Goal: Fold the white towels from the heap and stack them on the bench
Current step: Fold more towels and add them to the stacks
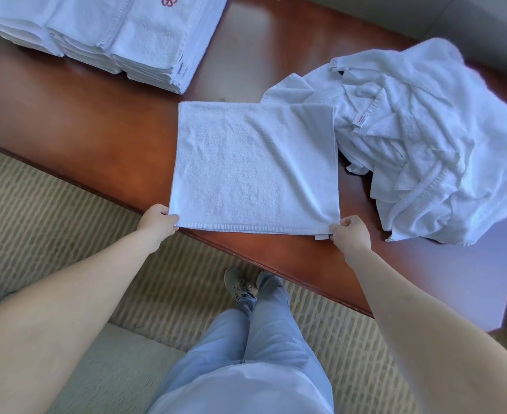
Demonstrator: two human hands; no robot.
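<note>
A white towel point(255, 165) lies spread flat on the brown wooden bench point(96, 130), its near hem at the bench's front edge. My left hand point(158, 221) pinches the near left corner. My right hand point(349, 233) pinches the near right corner, beside a small label. A crumpled heap of white towels point(425, 135) sits to the right, touching the spread towel's far right corner. Folded white towels point(102, 34) are stacked in piles at the far left of the bench, the top one showing a red flower mark.
The bench's front edge runs diagonally from left to lower right. Below it is striped beige carpet point(52, 210). My legs in light blue trousers and grey shoes point(240, 283) stand close to the bench. A pale cushion point(105, 369) lies at the lower left.
</note>
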